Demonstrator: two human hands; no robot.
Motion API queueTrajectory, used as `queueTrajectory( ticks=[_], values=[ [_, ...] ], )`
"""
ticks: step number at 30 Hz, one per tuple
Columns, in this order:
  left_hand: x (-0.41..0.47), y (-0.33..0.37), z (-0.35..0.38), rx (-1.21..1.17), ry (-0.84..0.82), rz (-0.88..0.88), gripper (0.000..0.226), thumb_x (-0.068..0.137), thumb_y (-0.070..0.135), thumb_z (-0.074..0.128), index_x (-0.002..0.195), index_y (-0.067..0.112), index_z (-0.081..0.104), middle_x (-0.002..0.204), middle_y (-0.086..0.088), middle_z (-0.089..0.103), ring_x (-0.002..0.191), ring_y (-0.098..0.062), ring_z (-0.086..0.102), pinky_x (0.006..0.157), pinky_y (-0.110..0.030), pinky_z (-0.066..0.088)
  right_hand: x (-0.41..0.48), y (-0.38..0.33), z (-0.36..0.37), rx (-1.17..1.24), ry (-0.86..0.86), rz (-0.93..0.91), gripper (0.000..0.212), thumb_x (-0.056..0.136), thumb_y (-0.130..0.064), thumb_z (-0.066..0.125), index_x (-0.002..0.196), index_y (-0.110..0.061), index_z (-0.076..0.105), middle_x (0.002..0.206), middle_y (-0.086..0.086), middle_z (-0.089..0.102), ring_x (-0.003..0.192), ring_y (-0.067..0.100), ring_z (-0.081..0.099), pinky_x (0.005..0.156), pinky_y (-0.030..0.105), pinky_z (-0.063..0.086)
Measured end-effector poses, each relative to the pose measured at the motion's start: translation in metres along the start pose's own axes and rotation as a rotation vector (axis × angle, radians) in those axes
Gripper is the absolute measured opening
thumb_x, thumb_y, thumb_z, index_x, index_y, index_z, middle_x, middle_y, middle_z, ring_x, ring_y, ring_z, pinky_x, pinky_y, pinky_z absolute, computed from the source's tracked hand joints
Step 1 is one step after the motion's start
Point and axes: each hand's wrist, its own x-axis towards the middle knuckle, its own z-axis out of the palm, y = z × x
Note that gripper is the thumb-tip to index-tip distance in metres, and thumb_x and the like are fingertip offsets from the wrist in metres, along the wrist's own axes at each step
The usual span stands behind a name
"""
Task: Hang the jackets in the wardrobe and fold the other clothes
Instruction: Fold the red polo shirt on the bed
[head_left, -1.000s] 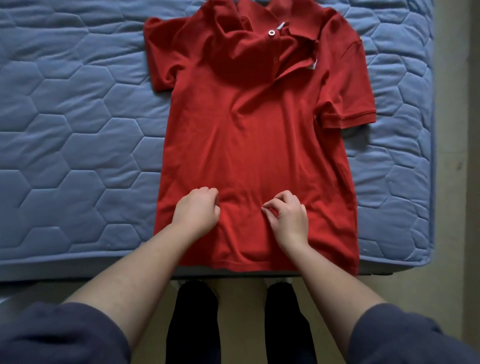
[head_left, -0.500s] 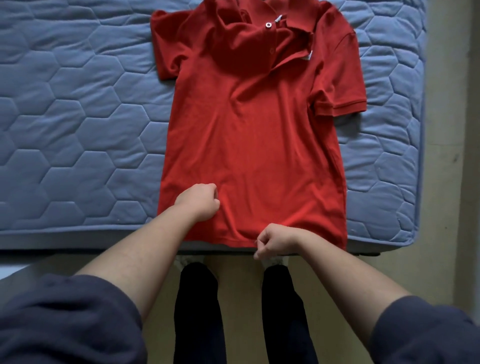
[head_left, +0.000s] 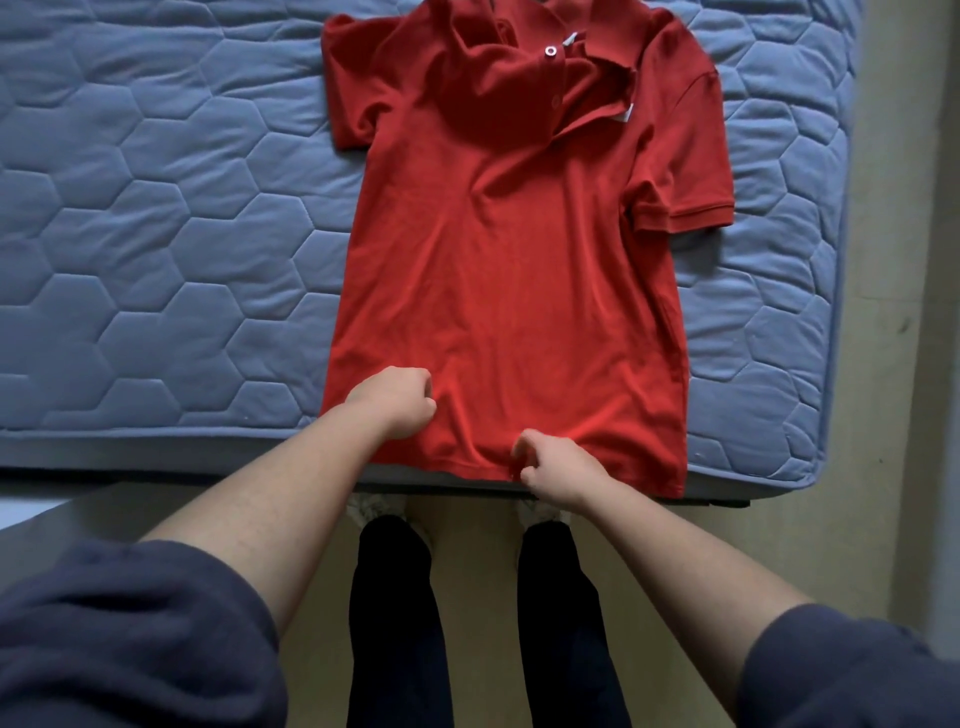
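Red polo shirt (head_left: 509, 291) lies front up and spread flat on the blue quilted mattress (head_left: 156, 234), collar away from the person and hem at the near edge of the bed.

Changes noted: one second ago both hands sat side by side on the lower front. The right hand (head_left: 556, 465) has since dropped to the hem, and its fingers (head_left: 522, 447) now pinch the cloth at the mattress edge. The left hand (head_left: 397, 402) has stayed on the lower front near the side seam. Its fingers are curled tight against the cloth, but whether they hold any of it cannot be told.

Edges and room: the hem hangs slightly over the near mattress edge. A wide stretch of mattress lies bare on the person's left, a narrower strip on the right. Beyond that is the beige floor (head_left: 914, 364). Both short sleeves lie spread outward.

Obscured: the collar (head_left: 498, 67) is rumpled and folded over, and its top is cut off by the frame. A white button (head_left: 550, 51) and a small white label (head_left: 626, 113) show at the placket. The hem under the right hand is hidden. Dark trouser legs (head_left: 395, 623) stand close to the bed, and pale footwear (head_left: 363, 506) shows only in part.
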Motion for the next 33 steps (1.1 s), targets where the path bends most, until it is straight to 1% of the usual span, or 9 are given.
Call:
queueTrajectory(
  ticks=[4,10,12,14,16,20,24,27,33],
  values=[
    [0.000,0.001,0.002,0.009,-0.007,0.011,0.021,0.090,0.025,0.044,0.102,0.022,0.061,0.115,-0.008,0.062,0.104,-0.027,0.057,0.089,-0.035,0.048,-0.008,0.006,0.011,-0.152,-0.467,0.058,0.045,0.082,-0.004,0.038,0.115,-0.016,0.066,0.099,0.006,0.072,0.073,0.021,0.062,0.075,0.032,0.054],
    [0.000,-0.001,0.004,0.011,-0.018,0.016,0.021,0.090,0.024,0.044,0.102,0.023,0.061,0.115,-0.007,0.061,0.103,-0.026,0.057,0.087,-0.034,0.048,-0.015,0.009,0.012,-0.067,-0.192,0.075,0.025,0.074,-0.008,0.043,0.070,-0.026,0.061,0.091,-0.003,0.070,0.087,0.019,0.062,0.070,0.024,0.043],
    [0.001,-0.001,0.002,0.003,0.004,0.020,0.021,0.090,0.024,0.044,0.101,0.023,0.061,0.114,-0.007,0.061,0.102,-0.026,0.057,0.086,-0.034,0.048,-0.011,0.006,0.003,0.035,-0.070,0.052,0.027,0.070,-0.005,0.042,0.070,-0.026,0.060,0.088,-0.002,0.070,0.088,0.021,0.064,0.069,0.024,0.044],
    [0.002,-0.003,0.000,0.001,0.007,0.027,0.019,0.090,0.024,0.044,0.100,0.023,0.060,0.113,-0.006,0.062,0.102,-0.026,0.057,0.086,-0.034,0.048,-0.005,0.001,-0.002,0.121,0.006,-0.031,0.042,0.070,0.001,0.041,0.087,-0.027,0.067,0.098,0.001,0.070,0.096,0.021,0.064,0.077,0.026,0.049],
    [0.004,-0.005,-0.002,0.004,0.000,0.037,0.017,0.090,0.025,0.045,0.098,0.024,0.060,0.113,-0.006,0.062,0.102,-0.026,0.057,0.086,-0.034,0.048,-0.001,-0.005,0.001,0.032,-0.129,-0.097,0.053,0.078,0.005,0.041,0.119,-0.020,0.064,0.122,0.004,0.065,0.113,0.020,0.060,0.089,0.024,0.049],
    [0.009,-0.012,-0.008,0.019,-0.003,0.045,0.013,0.089,0.025,0.046,0.094,0.025,0.058,0.112,-0.007,0.063,0.103,-0.026,0.057,0.086,-0.033,0.047,-0.002,-0.011,0.029,-0.160,-0.629,0.052,0.052,0.090,0.001,0.035,0.138,-0.012,0.049,0.129,0.013,0.058,0.113,0.029,0.062,0.061,0.024,0.050],
    [0.012,-0.019,-0.011,0.030,-0.005,0.045,0.012,0.089,0.024,0.046,0.093,0.026,0.058,0.112,-0.006,0.063,0.102,-0.026,0.058,0.085,-0.033,0.048,0.001,-0.020,0.020,-0.118,-0.487,-0.020,0.059,0.084,0.004,0.037,0.134,-0.019,0.054,0.131,0.005,0.059,0.113,0.019,0.060,0.085,0.023,0.048],
    [0.014,-0.022,-0.015,0.026,0.037,0.041,0.016,0.088,0.023,0.045,0.096,0.025,0.060,0.111,-0.006,0.063,0.101,-0.026,0.058,0.081,-0.032,0.046,0.012,-0.027,-0.004,0.039,-0.455,0.017,0.047,0.080,0.008,0.038,0.102,-0.014,0.072,0.084,0.004,0.069,0.053,0.007,0.062,0.048,0.019,0.049],
    [0.037,-0.031,-0.047,-0.034,0.280,0.020,0.020,0.087,0.020,0.045,0.094,0.024,0.063,0.107,-0.007,0.066,0.099,-0.030,0.060,0.078,-0.034,0.048,0.049,-0.061,-0.075,0.252,-0.110,-0.077,0.043,0.068,0.010,0.030,0.069,-0.019,0.062,0.072,0.003,0.069,0.054,0.011,0.063,0.048,0.015,0.044]
  ],
)
